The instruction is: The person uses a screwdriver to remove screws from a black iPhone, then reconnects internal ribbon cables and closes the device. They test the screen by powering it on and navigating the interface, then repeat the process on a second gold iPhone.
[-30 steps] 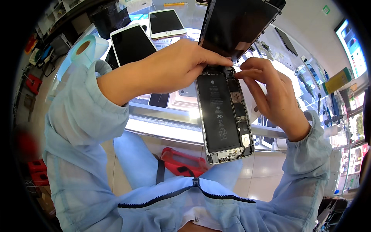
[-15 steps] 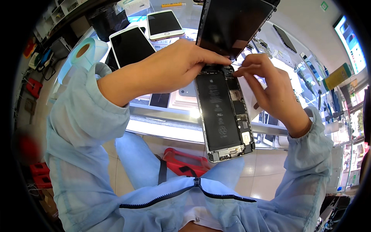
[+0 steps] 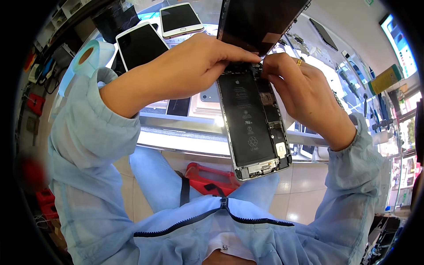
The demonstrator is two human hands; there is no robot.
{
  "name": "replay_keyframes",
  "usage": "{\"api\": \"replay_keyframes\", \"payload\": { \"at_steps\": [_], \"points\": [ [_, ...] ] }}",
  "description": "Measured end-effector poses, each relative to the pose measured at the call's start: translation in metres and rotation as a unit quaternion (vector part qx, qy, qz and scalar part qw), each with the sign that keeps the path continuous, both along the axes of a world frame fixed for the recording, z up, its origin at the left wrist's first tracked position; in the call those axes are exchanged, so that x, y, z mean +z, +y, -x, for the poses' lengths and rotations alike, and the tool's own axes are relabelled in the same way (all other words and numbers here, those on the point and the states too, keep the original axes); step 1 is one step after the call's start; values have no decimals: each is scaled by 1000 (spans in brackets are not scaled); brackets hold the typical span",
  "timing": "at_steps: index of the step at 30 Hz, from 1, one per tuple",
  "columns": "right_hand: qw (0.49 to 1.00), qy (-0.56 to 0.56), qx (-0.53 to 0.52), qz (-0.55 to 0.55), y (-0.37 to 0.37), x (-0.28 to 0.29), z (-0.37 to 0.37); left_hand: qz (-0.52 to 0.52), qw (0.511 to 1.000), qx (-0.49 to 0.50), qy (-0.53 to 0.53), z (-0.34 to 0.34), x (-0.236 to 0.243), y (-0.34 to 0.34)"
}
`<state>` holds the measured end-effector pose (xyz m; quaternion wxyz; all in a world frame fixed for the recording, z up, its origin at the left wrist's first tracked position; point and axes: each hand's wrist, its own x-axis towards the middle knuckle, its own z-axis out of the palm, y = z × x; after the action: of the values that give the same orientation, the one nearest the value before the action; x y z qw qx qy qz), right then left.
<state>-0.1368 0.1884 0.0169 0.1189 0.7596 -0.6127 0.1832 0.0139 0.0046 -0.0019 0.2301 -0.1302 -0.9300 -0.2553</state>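
An opened smartphone [image 3: 247, 119] hangs over the counter's front edge, its black battery and small circuit parts bare. Its dark screen [image 3: 260, 24] stands raised at the far end of the body. My left hand [image 3: 194, 66] grips the phone's top end from the left, its index finger stretched along the foot of the screen and its thumb tucked below. From the right, my right hand [image 3: 304, 90] reaches to the top right corner of the body. Its fingers are bent and pinched there; what they hold, if anything, is hidden.
Two white phones, one nearer [image 3: 141, 46] and one farther [image 3: 181, 20], lie on the lit glass counter [image 3: 185, 143]. A roll of pale blue film [image 3: 90, 57] stands at left, a green-and-yellow canister [image 3: 385, 79] at right. Screwdrivers [image 3: 349, 81] lie nearby. Below is a red stool [image 3: 210, 179].
My right hand has turned and drawn in closer to the phone's top corner, its fingers now more bunched. My left hand keeps its hold. The whole view has shifted slightly.
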Motion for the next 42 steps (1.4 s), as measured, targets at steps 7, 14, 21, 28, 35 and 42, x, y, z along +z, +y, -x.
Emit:
{"api": "replay_keyframes", "payload": {
  "at_steps": [7, 14, 21, 28, 35, 42],
  "points": [
    [993, -51, 62, 91, 1, -3, 3, 9, 1000, 11, -25, 0, 3, -1],
    [954, -203, 129, -179, 18, 23, 10, 10, 997, 34, -67, -1, 4, 0],
    [958, -151, 196, -143, 22, 18, 18, 7, 998, 35, -53, -1, 0, 0],
    [977, -105, 169, -82, 28, 16, 10, 17, 999, 23, -26, -1, 0, -1],
    [970, -103, 185, -118, 28, 19, 9, -11, 1000, -13, -22, 0, 4, 2],
    [972, -96, 181, -115, 29, 18, 6, 7, 999, 17, -34, -2, 1, -1]
  ]
}}
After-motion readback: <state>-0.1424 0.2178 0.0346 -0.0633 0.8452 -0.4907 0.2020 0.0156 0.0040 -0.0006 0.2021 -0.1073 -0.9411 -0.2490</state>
